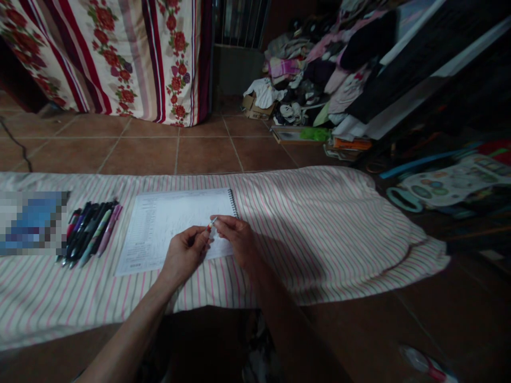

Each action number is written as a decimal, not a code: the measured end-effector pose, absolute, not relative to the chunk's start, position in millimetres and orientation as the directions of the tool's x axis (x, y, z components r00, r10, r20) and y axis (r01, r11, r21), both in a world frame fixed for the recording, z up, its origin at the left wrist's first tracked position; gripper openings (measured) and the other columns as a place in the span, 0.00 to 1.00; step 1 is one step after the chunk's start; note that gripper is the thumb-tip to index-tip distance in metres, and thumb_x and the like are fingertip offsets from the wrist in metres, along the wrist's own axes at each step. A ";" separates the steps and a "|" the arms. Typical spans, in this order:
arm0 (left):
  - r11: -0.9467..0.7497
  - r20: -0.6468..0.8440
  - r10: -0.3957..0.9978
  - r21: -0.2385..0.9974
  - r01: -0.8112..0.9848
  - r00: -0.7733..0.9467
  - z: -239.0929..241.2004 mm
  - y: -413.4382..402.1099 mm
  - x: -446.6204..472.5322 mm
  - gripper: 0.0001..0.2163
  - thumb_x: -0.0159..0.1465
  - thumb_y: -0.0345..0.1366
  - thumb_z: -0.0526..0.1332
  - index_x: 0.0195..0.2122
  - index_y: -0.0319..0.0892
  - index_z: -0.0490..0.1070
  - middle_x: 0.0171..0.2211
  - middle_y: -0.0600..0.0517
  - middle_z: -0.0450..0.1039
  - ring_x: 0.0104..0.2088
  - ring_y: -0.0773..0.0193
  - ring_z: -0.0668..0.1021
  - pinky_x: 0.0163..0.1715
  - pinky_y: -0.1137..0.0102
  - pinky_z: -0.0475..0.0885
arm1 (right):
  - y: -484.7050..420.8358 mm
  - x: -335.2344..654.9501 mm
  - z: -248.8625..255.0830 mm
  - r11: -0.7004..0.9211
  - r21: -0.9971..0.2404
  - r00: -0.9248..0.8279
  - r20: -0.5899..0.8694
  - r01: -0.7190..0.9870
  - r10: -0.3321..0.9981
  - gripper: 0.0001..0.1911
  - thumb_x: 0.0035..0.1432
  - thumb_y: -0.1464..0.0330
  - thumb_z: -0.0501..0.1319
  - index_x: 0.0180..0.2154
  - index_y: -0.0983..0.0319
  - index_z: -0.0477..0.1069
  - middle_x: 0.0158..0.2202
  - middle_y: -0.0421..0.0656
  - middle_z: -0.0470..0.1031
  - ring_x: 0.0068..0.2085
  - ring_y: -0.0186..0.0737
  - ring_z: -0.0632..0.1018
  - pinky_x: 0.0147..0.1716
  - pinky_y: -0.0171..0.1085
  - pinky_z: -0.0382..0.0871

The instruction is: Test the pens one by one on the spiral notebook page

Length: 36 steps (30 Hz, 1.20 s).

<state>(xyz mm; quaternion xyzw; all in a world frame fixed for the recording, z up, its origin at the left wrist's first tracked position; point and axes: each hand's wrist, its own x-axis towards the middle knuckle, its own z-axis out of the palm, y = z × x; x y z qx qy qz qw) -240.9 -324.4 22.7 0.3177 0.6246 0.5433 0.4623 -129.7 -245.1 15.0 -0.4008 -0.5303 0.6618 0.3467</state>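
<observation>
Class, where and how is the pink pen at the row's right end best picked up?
Probably mid-barrel: pinch across the pink pen from above and right, since it lies slim and slanted, outermost of the pens, with cloth along its right.

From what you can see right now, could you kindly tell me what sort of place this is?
Probably a room in a home: a flowered curtain hangs above a tiled floor, what looks like a heap of clothes is piled beyond, and a striped cloth covers the work surface.

From the person's head, the camera faces forward and down over the nearby striped cloth (319,229).
</observation>
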 end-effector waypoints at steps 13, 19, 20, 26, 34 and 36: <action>0.217 -0.066 0.886 0.933 0.286 -0.459 22.8 -327.0 -244.1 0.15 0.56 0.44 0.59 0.36 0.40 0.76 0.25 0.52 0.75 0.24 0.65 0.73 0.27 0.70 0.68 | -245.9 -133.7 14.0 -0.056 -0.996 -0.375 -0.079 0.071 0.924 0.13 0.47 0.58 0.62 0.30 0.61 0.76 0.25 0.40 0.76 0.27 0.35 0.73 0.29 0.34 0.66; 0.201 -0.133 0.886 0.974 0.110 -0.444 24.8 -326.1 -241.6 0.15 0.55 0.44 0.60 0.35 0.38 0.75 0.22 0.53 0.73 0.21 0.68 0.70 0.22 0.72 0.65 | -246.4 -133.1 13.5 -0.103 -0.994 -0.438 -0.101 0.018 0.893 0.17 0.49 0.57 0.61 0.35 0.62 0.76 0.27 0.41 0.75 0.29 0.34 0.73 0.30 0.34 0.67; 0.199 -0.161 0.888 0.979 0.045 -0.431 25.0 -325.7 -241.0 0.15 0.54 0.44 0.60 0.35 0.38 0.74 0.21 0.54 0.72 0.19 0.69 0.69 0.21 0.73 0.64 | -246.6 -132.4 13.7 -0.123 -0.992 -0.461 -0.107 -0.003 0.881 0.18 0.49 0.57 0.61 0.38 0.62 0.76 0.28 0.41 0.75 0.30 0.34 0.73 0.31 0.34 0.67; 0.191 -0.224 0.903 0.974 -0.124 -0.366 24.2 -324.8 -239.7 0.14 0.53 0.43 0.63 0.33 0.37 0.73 0.21 0.53 0.71 0.19 0.71 0.68 0.19 0.75 0.62 | -249.1 -127.9 20.5 -0.155 -0.987 -0.479 -0.116 -0.042 0.870 0.17 0.49 0.59 0.62 0.39 0.62 0.77 0.30 0.41 0.76 0.32 0.34 0.74 0.33 0.34 0.67; 0.193 -0.080 0.893 0.957 0.216 -0.442 23.5 -328.3 -242.2 0.15 0.55 0.44 0.60 0.36 0.38 0.76 0.25 0.51 0.75 0.23 0.67 0.72 0.25 0.71 0.67 | -248.2 -134.0 16.0 -0.081 -0.996 -0.377 -0.086 0.030 0.922 0.13 0.46 0.59 0.63 0.29 0.62 0.77 0.28 0.41 0.78 0.33 0.38 0.76 0.34 0.35 0.68; 0.195 -0.066 0.889 0.950 0.245 -0.454 22.8 -328.4 -242.2 0.15 0.55 0.44 0.60 0.36 0.38 0.76 0.25 0.51 0.75 0.24 0.66 0.73 0.26 0.71 0.67 | -248.8 -135.5 14.8 -0.048 -0.998 -0.365 -0.063 0.050 0.929 0.13 0.47 0.59 0.63 0.29 0.62 0.76 0.29 0.42 0.78 0.33 0.39 0.77 0.34 0.35 0.68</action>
